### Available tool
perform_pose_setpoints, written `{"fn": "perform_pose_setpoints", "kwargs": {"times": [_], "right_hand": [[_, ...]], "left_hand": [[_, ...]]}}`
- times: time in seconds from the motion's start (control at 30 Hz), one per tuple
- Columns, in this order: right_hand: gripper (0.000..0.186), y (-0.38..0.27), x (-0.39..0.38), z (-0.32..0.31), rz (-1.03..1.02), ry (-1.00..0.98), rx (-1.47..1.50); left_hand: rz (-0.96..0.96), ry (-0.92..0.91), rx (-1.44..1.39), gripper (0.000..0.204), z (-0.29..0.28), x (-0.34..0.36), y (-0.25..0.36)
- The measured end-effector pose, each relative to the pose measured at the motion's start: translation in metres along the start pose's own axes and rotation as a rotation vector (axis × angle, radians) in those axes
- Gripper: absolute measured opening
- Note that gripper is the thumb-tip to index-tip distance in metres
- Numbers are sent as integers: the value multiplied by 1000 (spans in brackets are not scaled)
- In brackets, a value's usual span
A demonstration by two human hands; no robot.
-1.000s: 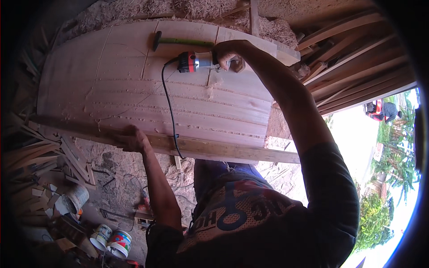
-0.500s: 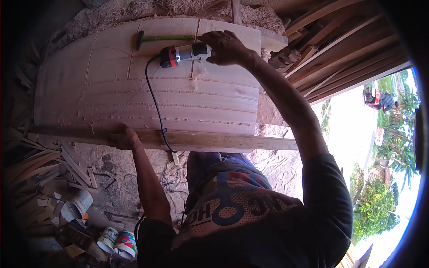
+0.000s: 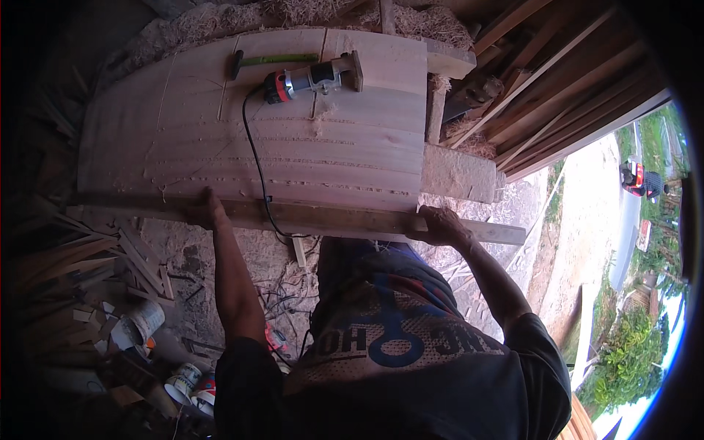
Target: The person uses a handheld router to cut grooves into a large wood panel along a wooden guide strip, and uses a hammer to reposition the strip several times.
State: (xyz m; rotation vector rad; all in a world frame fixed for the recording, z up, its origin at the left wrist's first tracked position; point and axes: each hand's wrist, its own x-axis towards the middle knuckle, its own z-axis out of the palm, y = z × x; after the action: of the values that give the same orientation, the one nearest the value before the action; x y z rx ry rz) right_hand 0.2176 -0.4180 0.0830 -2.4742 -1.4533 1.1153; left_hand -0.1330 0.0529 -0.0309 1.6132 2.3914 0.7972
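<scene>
A long straight wooden strip runs along the near edge of a wide pale wooden panel scored with grooves. My left hand is closed around the strip left of the middle. Toward its right end, my right hand grips the same strip, fingers wrapped over it. A trim router with a red and black end lies on its side on the panel's far part. Its black cord crosses the panel and hangs over the strip. Beyond the router lies a hammer with a green handle.
Wood shavings heap up behind the panel. Planks lean at the right, and offcuts pile up at the left. White buckets stand at the lower left. Cables trail over the floor. Outside, a person is on the right.
My right hand has left the router and come down to grip the strip near its right end. My left hand remains on the strip. The view has shifted slightly.
</scene>
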Motion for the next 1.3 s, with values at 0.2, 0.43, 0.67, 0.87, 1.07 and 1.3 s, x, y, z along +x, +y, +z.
{"fn": "perform_pose_setpoints", "kwargs": {"times": [0.2,0.43,0.67,0.87,1.07,1.3], "right_hand": [[63,20,12,10,-162,5,181],[63,22,15,8,-240,10,184],[53,12,-5,1,-120,23,20],[48,7,-16,-5,-168,88,-3],[36,33,0,23,-210,144,34],[28,40,-11,35,-92,150,-52]], "left_hand": [[-3,-8,-13,109,-3,5,1],[-30,-16,-35,109,-4,5,-4],[-44,-49,-54,109,0,-3,4],[-39,-71,-90,109,-10,6,-1],[-92,-344,-453,100,-8,-3,7],[-224,-247,-510,83,24,1,-11]]}}
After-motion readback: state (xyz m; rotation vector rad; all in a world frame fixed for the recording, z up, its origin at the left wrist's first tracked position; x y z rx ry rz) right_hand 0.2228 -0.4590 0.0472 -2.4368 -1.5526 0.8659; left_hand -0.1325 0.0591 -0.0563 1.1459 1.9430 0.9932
